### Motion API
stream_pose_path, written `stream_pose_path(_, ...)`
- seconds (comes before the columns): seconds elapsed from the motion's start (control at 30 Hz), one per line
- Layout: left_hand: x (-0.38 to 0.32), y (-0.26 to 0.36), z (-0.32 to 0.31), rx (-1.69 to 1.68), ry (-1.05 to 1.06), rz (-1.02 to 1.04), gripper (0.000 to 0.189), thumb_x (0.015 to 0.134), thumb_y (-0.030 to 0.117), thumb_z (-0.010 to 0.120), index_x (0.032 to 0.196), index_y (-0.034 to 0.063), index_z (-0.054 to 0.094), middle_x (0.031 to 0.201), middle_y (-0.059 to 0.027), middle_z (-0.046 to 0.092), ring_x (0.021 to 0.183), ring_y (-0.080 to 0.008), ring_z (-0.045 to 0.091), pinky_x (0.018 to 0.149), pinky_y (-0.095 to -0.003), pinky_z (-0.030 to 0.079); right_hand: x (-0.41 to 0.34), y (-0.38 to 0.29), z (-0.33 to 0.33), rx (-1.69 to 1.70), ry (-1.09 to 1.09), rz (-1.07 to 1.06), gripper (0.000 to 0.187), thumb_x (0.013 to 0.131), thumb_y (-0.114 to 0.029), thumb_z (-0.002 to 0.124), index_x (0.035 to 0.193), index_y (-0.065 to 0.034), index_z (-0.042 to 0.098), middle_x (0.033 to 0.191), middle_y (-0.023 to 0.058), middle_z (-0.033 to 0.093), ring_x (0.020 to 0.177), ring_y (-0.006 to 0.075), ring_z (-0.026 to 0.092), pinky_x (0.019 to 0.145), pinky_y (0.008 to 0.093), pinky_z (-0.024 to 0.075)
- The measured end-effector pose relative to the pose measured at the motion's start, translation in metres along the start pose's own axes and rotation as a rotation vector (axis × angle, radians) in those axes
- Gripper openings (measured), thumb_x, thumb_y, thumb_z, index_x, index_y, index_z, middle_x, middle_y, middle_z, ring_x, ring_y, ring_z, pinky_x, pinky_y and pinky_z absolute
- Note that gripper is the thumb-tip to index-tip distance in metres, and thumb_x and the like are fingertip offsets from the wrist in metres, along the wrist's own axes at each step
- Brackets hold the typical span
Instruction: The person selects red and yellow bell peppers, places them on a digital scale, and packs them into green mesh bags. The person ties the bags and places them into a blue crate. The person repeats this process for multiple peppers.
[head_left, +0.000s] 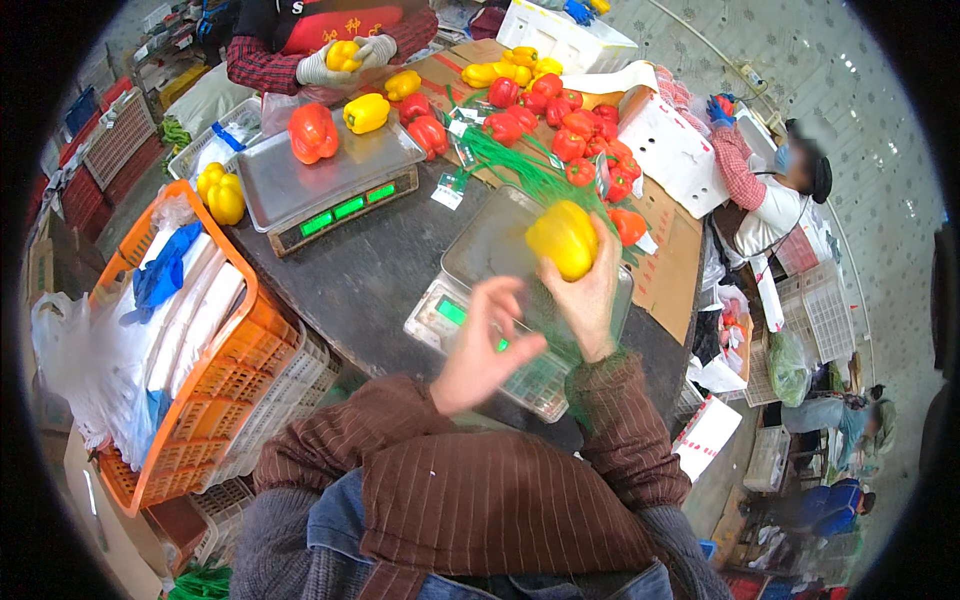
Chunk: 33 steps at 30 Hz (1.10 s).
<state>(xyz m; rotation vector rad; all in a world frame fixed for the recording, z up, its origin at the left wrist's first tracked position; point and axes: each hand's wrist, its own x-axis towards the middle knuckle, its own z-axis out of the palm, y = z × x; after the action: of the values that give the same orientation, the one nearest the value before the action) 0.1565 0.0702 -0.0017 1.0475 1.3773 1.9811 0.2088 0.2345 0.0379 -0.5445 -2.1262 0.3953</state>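
Note:
My right hand (589, 289) holds a yellow bell pepper (564, 240) above the metal pan of the near digital scale (487, 240). Blurred and with fingers apart, my left hand (484, 345) hovers over that scale's display and holds nothing. Beyond the pan lies a bundle of green mesh netting (510, 157) with small printed tags. A second scale (262, 184) carries a red bell pepper (313, 133) and a yellow one (367, 113). Several red peppers (577, 139) are heaped on flattened cardboard (664, 277), with yellow peppers (495, 73) behind them.
At the left stands an orange plastic crate (247, 300) with plastic bags and a blue glove. Two yellow peppers (221, 195) rest beside its corner. Across the table a gloved co-worker (330, 64) holds a yellow pepper. Another co-worker (757, 195) is at the right, by a white foam box (667, 150).

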Motion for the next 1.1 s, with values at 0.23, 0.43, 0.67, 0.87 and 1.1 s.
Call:
stream_pose_path(0.23, 0.03, -0.022, 0.0, -0.199, -0.093, -0.242, 0.055, 0.086, 0.01, 0.069, 0.129, 0.0069, 0.036, 0.106, -0.0079, 0.052, 0.092, -0.0139, 0.056, 0.078, -0.0293, 0.05, -0.007, -0.008, 0.004, 0.131, 0.04, 0.021, 0.078, 0.066, -0.013, 0.08, 0.133, -0.0007, 0.042, 0.121, 0.0189, 0.047, 0.116, 0.0345, 0.049, 0.1, 0.043, 0.0399)
stream_pose_path(0.43, 0.006, -0.005, 0.018, 0.002, -0.043, 0.151, 0.031, 0.087, 0.008, 0.067, 0.113, 0.0046, 0.051, 0.084, -0.0002, 0.061, 0.079, -0.0109, 0.061, 0.071, -0.026, 0.051, 0.0, 0.002, -0.003, 0.209, 0.06, 0.135, 0.078, 0.07, -0.009, 0.078, 0.137, -0.0002, 0.038, 0.127, 0.0174, 0.044, 0.118, 0.0296, 0.048, 0.1, 0.0396, 0.0422)
stream_pose_path(0.67, 0.025, -0.018, 0.019, -0.353, -0.133, -0.258, 0.013, 0.09, 0.005, 0.063, 0.099, 0.0019, 0.054, 0.084, -0.004, 0.062, 0.07, -0.0118, 0.062, 0.066, -0.0258, 0.051, -0.008, -0.002, -0.001, 0.464, -0.08, 0.229, 0.078, 0.071, -0.009, 0.078, 0.139, -0.0027, 0.038, 0.13, 0.0155, 0.044, 0.118, 0.0267, 0.05, 0.099, 0.0381, 0.0437)
stream_pose_path(0.87, -0.002, -0.002, 0.004, 0.124, -0.35, 0.178, 0.008, 0.087, 0.006, 0.063, 0.088, 0.0019, 0.056, 0.081, -0.0081, 0.056, 0.075, -0.0206, 0.06, 0.064, -0.0317, 0.046, 0.001, 0.006, -0.005, 0.333, 0.101, 0.219, 0.079, 0.072, -0.009, 0.077, 0.139, -0.0026, 0.038, 0.129, 0.016, 0.044, 0.119, 0.0266, 0.049, 0.101, 0.0382, 0.041)
stream_pose_path(1.1, -0.003, 0.006, 0.007, 0.142, -0.444, 0.088, 0.012, 0.085, 0.01, 0.066, 0.085, 0.0036, 0.056, 0.085, -0.0073, 0.057, 0.08, -0.0237, 0.057, 0.07, -0.0323, 0.046, 0.003, -0.009, -0.003, 0.34, 0.054, 0.212, 0.075, 0.073, -0.009, 0.073, 0.138, -0.0032, 0.037, 0.128, 0.015, 0.045, 0.119, 0.0267, 0.048, 0.102, 0.0392, 0.0405)
